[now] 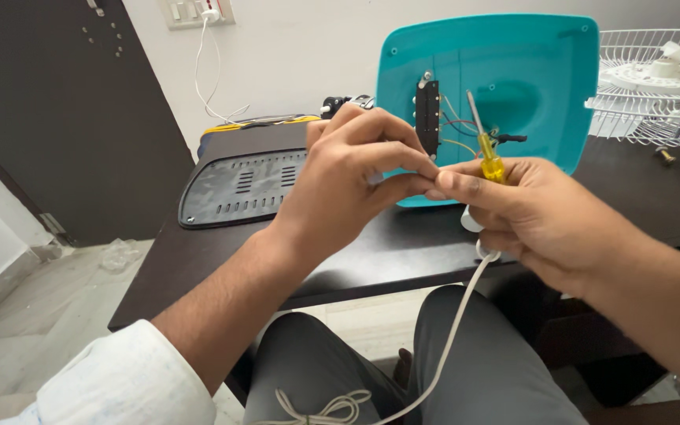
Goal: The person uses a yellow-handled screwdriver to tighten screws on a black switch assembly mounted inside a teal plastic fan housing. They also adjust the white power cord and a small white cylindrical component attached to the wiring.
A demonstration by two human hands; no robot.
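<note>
My left hand and my right hand meet fingertip to fingertip above the dark table's front edge. A small thing is pinched between them; it is hidden by the fingers. My right hand also holds a yellow-handled screwdriver, its shaft pointing up, and a white cord that runs down over my lap. Just behind the hands stands a teal plastic base panel, tilted upright, with a black switch strip and coloured wires on it.
A dark table carries a black vented cover at the left and a white wire fan grille at the right. A wall socket with a white plug and cable sits at the back left, beside a dark door.
</note>
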